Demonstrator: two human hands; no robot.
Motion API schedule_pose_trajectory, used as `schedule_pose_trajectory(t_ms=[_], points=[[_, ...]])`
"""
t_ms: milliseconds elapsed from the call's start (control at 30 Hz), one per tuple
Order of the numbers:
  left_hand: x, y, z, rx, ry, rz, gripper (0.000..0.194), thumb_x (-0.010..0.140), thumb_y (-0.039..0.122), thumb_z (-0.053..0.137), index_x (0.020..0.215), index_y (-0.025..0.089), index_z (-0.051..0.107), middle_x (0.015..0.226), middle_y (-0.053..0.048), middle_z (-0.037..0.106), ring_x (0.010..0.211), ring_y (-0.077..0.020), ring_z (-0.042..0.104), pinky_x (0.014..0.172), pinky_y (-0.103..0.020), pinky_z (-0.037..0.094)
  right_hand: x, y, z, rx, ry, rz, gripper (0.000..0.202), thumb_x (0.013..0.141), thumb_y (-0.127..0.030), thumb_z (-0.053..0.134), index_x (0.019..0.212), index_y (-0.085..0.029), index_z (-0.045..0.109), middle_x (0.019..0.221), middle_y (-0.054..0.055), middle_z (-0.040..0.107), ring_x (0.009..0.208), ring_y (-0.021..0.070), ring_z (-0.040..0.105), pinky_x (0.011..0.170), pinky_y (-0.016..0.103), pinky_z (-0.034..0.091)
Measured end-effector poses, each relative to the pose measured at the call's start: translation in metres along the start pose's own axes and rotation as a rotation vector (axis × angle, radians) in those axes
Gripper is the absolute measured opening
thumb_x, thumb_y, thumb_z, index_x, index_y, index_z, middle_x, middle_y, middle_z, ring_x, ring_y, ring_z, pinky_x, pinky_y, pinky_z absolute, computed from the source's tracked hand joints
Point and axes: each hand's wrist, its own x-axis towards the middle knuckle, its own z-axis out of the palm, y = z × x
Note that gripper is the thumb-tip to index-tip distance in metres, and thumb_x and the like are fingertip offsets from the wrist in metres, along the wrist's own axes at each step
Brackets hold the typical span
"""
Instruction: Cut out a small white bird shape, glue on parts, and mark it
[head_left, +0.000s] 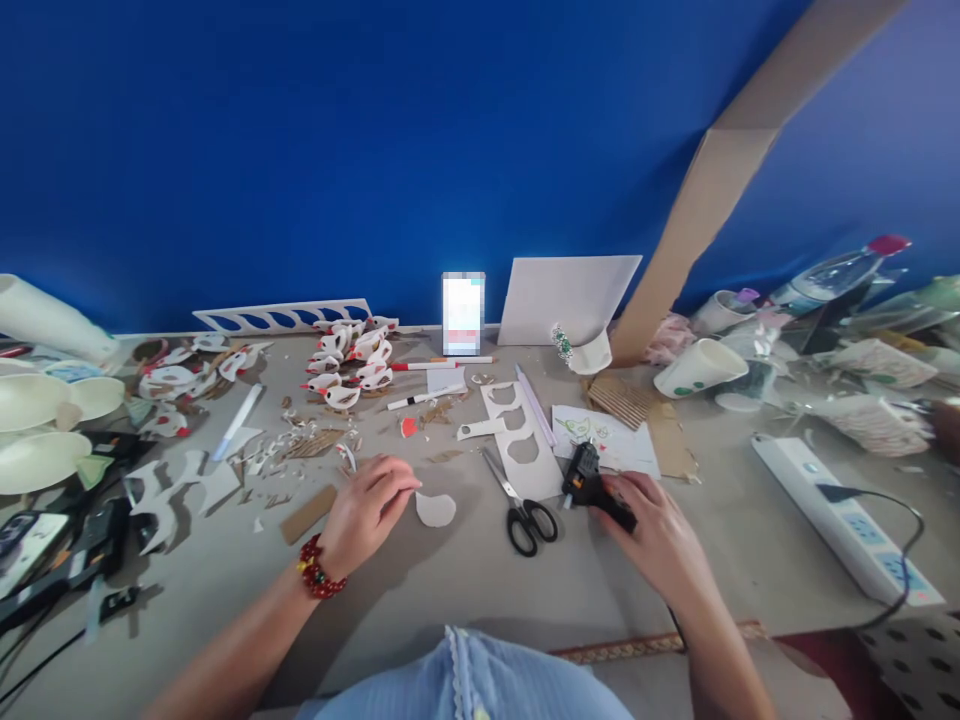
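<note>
Dim, diffuse light leaves soft shadows on the surface (480,590), 1 upright screen (463,312) glares white and partly pixelated, while stretching and blur mar the edges.

A grey table (465,585) carries many small things. On its left part lie pale scraps (277,455) and a brown cardboard strip (309,514), and behind them is a heap of white bird shapes (341,397) with red beaks. In the middle lie black-handled scissors (516,496), close to a white sheet (537,474) with cut holes. On the right there are a long power strip (832,510) and a paper cup (701,368) on its side
</note>
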Motion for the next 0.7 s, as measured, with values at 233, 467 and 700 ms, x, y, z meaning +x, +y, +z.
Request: schedule_pose_trajectory(t_ms=[233,467,700], points=[[0.0,0.007,-0.001,-0.118,0.112,0.051,0.021,0.087,0.007,0.053,0.098,0.023,0.061,0.094,-0.003,0.069,0.089,-0.0145,0.065,0.081,-0.029,0.052,0.0,0.021,0.001,0.506,0.053,0.19,0.035,0.075,-0.042,0.067,0.104,-0.022,0.061,0.107,0.011,0.062,0.091,0.0271,0.064,0.078,0.039,0.055],[0.002,0.013,-0.001,-0.216,0.136,0.104,0.02,0.088,0.008,0.054,0.1,0.021,0.062,0.094,-0.005,0.069,0.086,-0.0145,0.066,0.075,-0.027,0.054,0.009,-0.029,-0.015,1.27,0.045,0.436,0.034,0.079,-0.046,0.062,0.098,-0.019,0.066,0.094,0.013,0.066,0.066,0.0216,0.062,0.055,0.033,0.051],[0.001,0.014,-0.004,-0.242,0.149,0.128,0.014,0.089,0.013,0.054,0.098,0.019,0.063,0.096,-0.008,0.07,0.084,-0.0158,0.066,0.074,-0.028,0.054,0.032,-0.13,0.001,1.329,-0.548,0.217,0.029,0.081,-0.04,0.067,0.09,-0.013,0.066,0.08,0.008,0.065,0.052,0.0109,0.05,0.05,0.025,0.046]])
